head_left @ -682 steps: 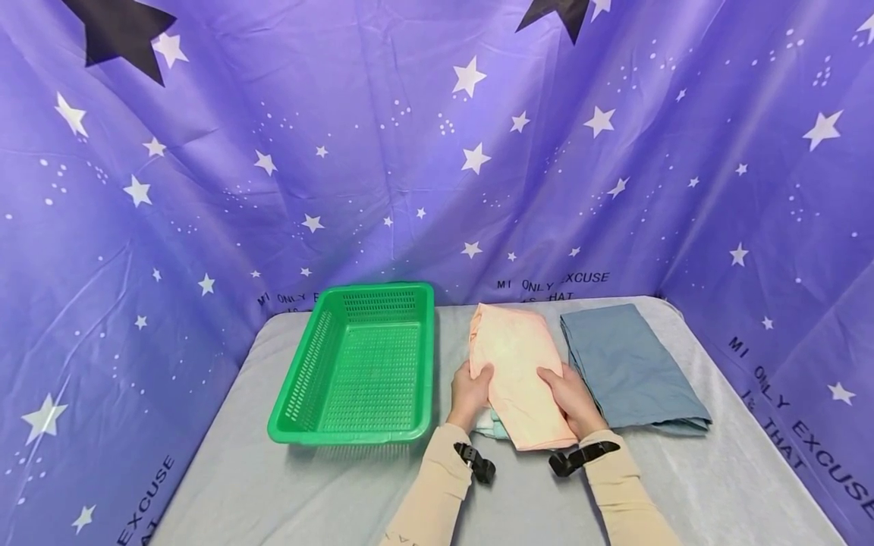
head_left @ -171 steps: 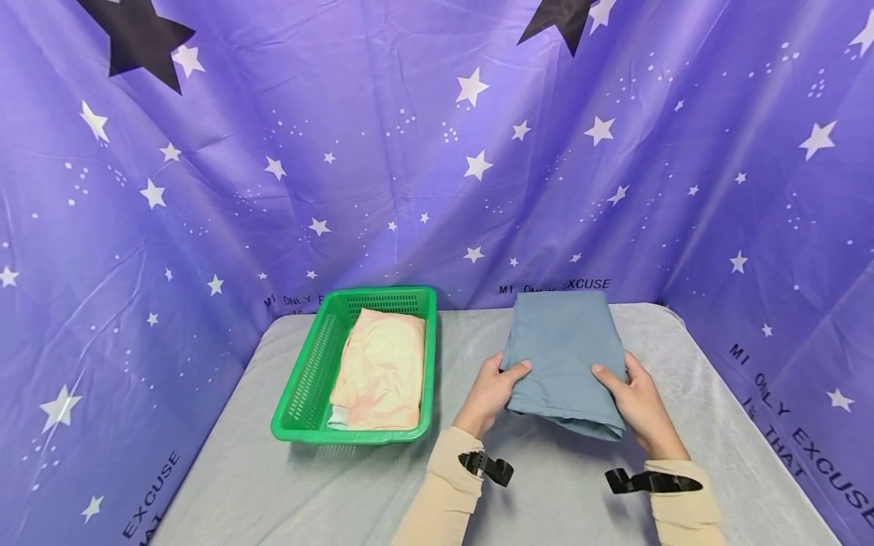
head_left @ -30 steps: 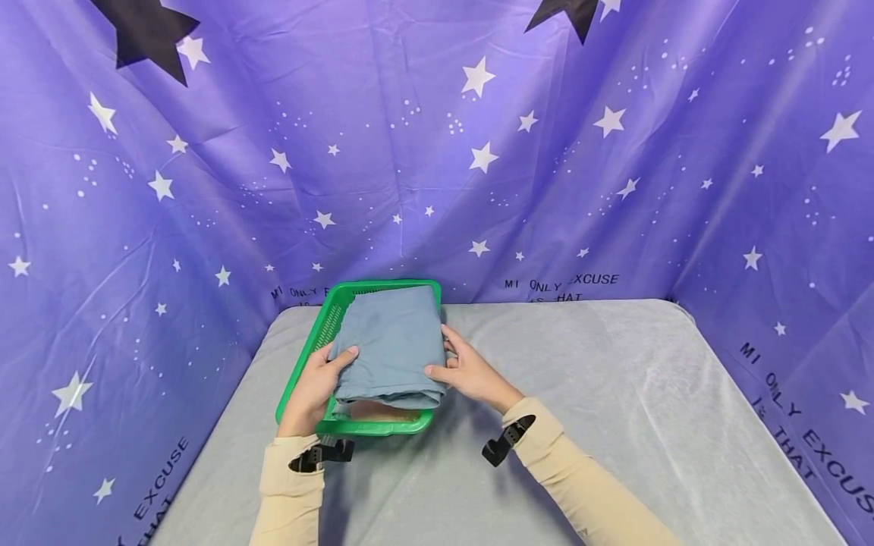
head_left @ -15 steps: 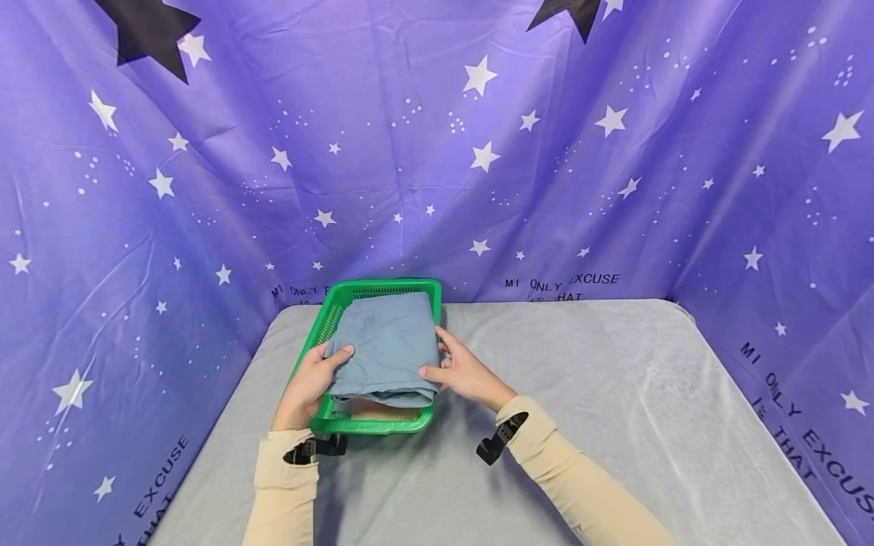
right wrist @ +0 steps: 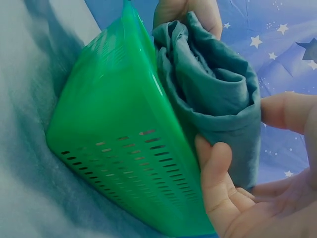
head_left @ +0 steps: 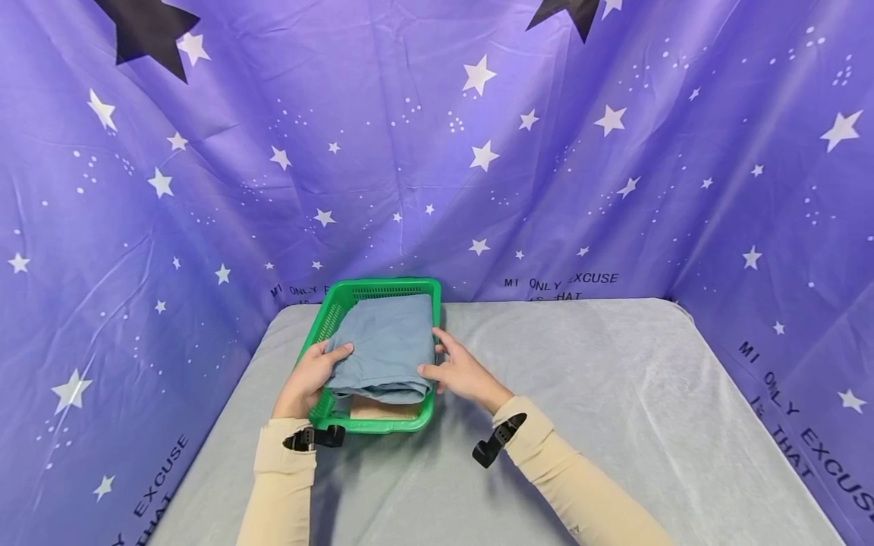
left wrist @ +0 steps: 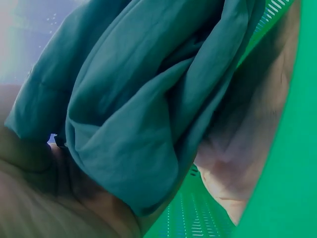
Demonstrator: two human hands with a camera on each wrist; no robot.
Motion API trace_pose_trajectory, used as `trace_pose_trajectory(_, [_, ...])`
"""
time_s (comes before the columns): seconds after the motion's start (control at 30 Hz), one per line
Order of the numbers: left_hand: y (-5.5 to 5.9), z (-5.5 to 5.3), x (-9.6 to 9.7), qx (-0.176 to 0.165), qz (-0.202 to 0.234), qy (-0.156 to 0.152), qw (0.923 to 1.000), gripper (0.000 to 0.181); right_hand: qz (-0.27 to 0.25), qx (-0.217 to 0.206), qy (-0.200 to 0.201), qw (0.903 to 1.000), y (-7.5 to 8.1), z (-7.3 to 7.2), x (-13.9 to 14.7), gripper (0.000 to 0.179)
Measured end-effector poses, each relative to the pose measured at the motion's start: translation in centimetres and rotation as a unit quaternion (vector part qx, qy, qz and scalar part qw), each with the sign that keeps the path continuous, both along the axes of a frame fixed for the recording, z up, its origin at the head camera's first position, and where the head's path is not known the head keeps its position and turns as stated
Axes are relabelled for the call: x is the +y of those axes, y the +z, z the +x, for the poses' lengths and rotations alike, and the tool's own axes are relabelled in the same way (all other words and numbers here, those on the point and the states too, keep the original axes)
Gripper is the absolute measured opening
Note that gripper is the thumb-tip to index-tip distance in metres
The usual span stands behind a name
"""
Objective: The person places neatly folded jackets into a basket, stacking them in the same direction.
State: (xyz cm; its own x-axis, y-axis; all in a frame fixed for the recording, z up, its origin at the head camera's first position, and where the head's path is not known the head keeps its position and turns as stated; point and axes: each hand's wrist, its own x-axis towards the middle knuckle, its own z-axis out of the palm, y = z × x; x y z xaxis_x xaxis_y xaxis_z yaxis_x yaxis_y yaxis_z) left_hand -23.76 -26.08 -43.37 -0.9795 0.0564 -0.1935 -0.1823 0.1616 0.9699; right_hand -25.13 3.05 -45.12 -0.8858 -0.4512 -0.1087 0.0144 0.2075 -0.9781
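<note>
A folded blue-grey cloth [head_left: 385, 341] is held low over the green plastic basket [head_left: 382, 428], its front end overlapping the basket's opening. My left hand [head_left: 310, 379] grips its left edge, thumb on top. At the opposite edge my right hand [head_left: 464, 371] pinches the cloth, thumb on top, right beside the basket's right rim. The right wrist view shows the rolled layers of the cloth [right wrist: 213, 84] between thumb and fingers, above the rim. Beneath it, inside the basket, lies a peach cloth [head_left: 385, 409], mostly covered; the left wrist view also shows this peach cloth [left wrist: 228, 168].
The basket stands on a table with a light grey cover [head_left: 601, 379], toward its back left. A purple curtain [head_left: 437, 152] with white stars hangs close behind the table and along both sides. Black straps [head_left: 501, 438] circle both wrists.
Earlier the peach cloth was in my hands and the basket was empty; then it lay inside. The blue-grey cloth has come from the right to the basket and, over the last second, sunk slightly.
</note>
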Motion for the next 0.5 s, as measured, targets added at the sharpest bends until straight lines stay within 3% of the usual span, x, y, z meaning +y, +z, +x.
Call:
trace_pose_trajectory(0.33, [0.0,-0.4,-0.7,-0.006,-0.029,-0.013,0.9995,0.024,0.002,-0.003,0.002,1.0,0.5,1.0,-0.1,0.084])
trace_pose_trajectory(0.5, [0.1,-0.4,-0.8,-0.005,-0.047,-0.013,0.9988,0.029,0.004,0.005,0.004,1.0,0.6,1.4,-0.2,0.081])
